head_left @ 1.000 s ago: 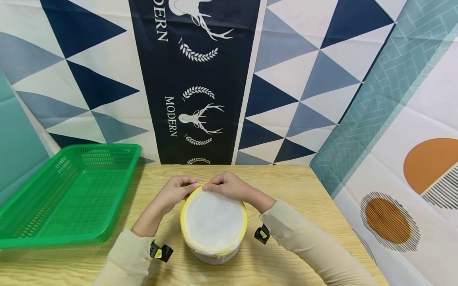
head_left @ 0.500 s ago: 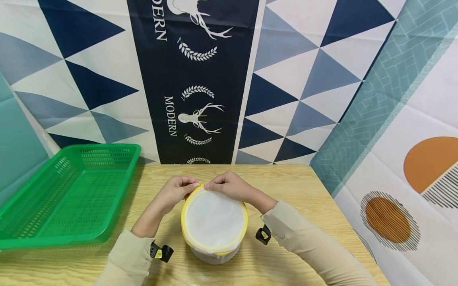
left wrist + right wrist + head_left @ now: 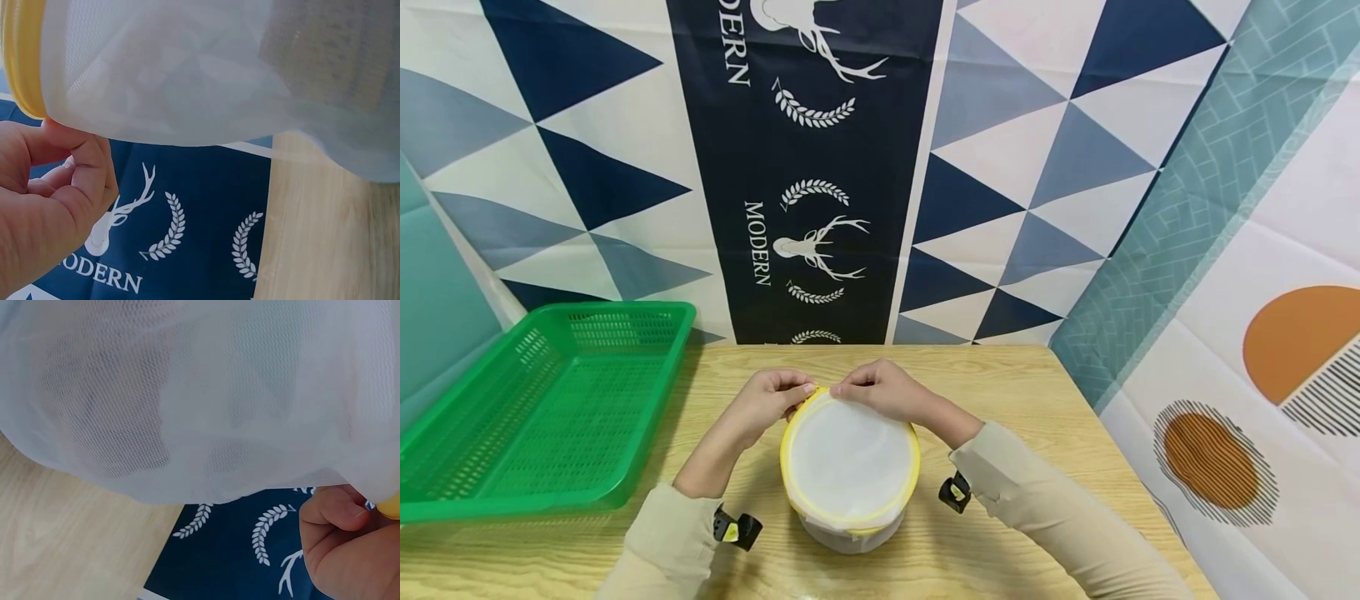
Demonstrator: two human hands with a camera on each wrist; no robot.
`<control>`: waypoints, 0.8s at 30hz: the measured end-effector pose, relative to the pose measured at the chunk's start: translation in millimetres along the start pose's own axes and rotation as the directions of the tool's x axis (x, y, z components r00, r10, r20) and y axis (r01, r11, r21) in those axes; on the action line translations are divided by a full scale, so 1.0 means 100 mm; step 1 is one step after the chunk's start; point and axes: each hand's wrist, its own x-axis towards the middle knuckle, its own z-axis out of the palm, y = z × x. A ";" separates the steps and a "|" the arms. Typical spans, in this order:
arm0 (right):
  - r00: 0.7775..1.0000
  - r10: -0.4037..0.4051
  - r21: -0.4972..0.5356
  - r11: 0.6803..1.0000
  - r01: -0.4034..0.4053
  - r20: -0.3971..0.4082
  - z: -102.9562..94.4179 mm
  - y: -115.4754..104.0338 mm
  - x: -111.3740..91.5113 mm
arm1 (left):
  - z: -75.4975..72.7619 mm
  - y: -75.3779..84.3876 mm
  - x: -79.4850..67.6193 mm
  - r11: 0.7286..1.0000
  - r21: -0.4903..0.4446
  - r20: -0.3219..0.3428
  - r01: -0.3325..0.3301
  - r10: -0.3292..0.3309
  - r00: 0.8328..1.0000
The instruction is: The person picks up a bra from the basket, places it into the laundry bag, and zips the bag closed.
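A white mesh laundry bag, drum-shaped with a round flat top, stands in front of the person. A yellow zipper band runs around its top edge. At the far side of that rim the left hand pinches the yellow edge between thumb and fingers. Close beside it, the right hand pinches the rim with thumb and curled fingers. In the right wrist view a small shiny bit shows by the right thumb, next to the yellow band. Through the mesh a darker shape shows faintly.
A green plastic basket with perforated sides sits to the left on the wooden table. Patterned cloth hangs behind the table, and another printed sheet lines the right side. Black wrist cameras hang below both sleeves.
The right hand has slid slightly to the right along the yellow rim, widening the gap between the thumbs a little. The left hand stays nearly in place.
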 end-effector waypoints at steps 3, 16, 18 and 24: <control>0.999 -0.024 -0.075 0.997 0.026 0.021 -0.01 -0.02 0.01 | 0.01 0.02 0.01 1.000 0.001 0.010 0.001 -0.001 1.000; 0.998 -0.031 -0.117 0.992 0.036 0.050 0.02 -0.09 0.01 | 0.01 0.03 0.02 1.000 0.008 0.016 0.010 -0.010 1.000; 0.998 -0.035 -0.118 0.992 0.040 0.045 0.02 -0.09 0.01 | 0.01 0.01 0.01 1.000 0.003 0.018 0.001 -0.001 1.000; 0.999 -0.052 -0.105 0.993 0.053 0.017 0.02 -0.09 -0.01 | 0.01 0.00 0.00 1.000 -0.008 0.023 -0.011 0.012 1.000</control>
